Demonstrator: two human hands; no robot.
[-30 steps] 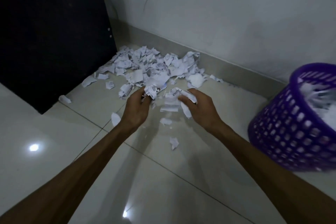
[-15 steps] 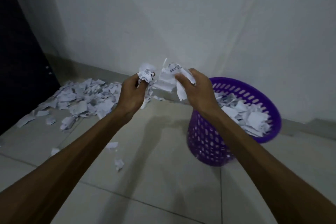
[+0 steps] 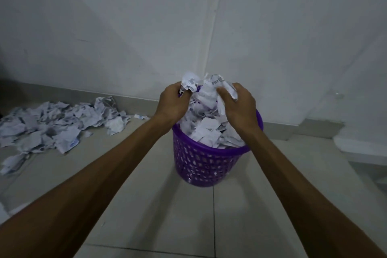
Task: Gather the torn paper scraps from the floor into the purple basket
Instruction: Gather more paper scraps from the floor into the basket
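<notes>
purple basket stood nearly full on the floor | i saw left hand and right hand each clutching paper scraps above its rim | light, crumpled, slippery: bunch firmly | pile remained left

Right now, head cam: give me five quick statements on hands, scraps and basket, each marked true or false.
1. Both hands hold paper scraps above the purple basket. True: the left hand and right hand each grip a bunch.
2. The basket is empty. False: the paper in the basket reaches about to the rim.
3. A pile of scraps on the floor lies left of the basket, by the wall. True.
4. The basket lies tipped on its side. False: it stands upright on the tiled floor.
5. The right hand is flat and empty. False: its fingers curl round scraps.
</notes>
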